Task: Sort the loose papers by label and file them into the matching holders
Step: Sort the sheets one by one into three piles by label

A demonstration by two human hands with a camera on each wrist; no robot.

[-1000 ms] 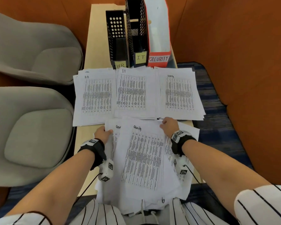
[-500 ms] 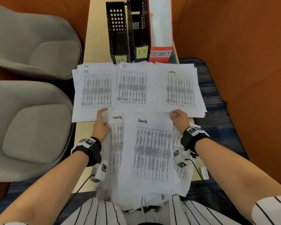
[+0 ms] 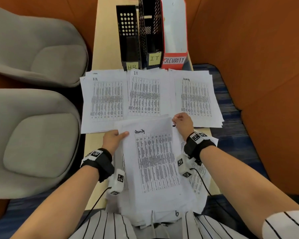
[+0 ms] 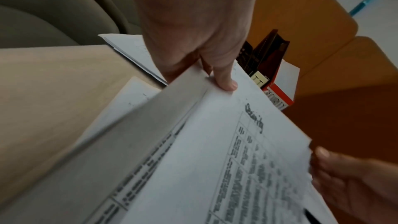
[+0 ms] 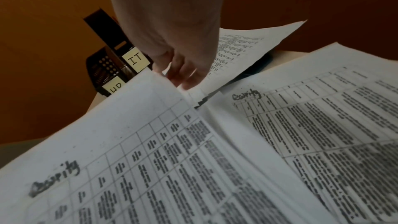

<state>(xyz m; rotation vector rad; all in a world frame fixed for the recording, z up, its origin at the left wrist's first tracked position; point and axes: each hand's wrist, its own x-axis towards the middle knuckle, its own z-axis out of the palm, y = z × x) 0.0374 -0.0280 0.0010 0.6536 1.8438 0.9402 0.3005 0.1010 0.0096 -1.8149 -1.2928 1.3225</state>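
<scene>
Paper is everywhere on the narrow surface (image 3: 104, 56): three sorted piles lie side by side, the HR pile (image 3: 104, 100), the IT pile (image 3: 145, 94) and the Security pile (image 3: 195, 97), each directly in front of its matching holder, so every stack sits ready for the slot behind it. The HR holder (image 3: 128, 37) and IT holder (image 3: 152, 31) are black mesh; the Security holder (image 3: 175, 31) is red and white. Nearer the person, an unsorted heap (image 3: 193, 171) spills from the surface edge onto the lap. From it a bundle of sheets headed "Security" (image 3: 155, 161) is raised at its far end. The left hand (image 3: 113, 139) pinches its top left corner, thumb on the face and the other fingers underneath, while the right hand (image 3: 183, 122) has its fingers (image 5: 183, 72) curled over the top right corner, which probably keeps the thin sheets square and together. Judging by the heading, the bundle belongs on the right-hand pile, just beyond the right hand. Two grey chairs (image 3: 36, 138) stand to the left.
</scene>
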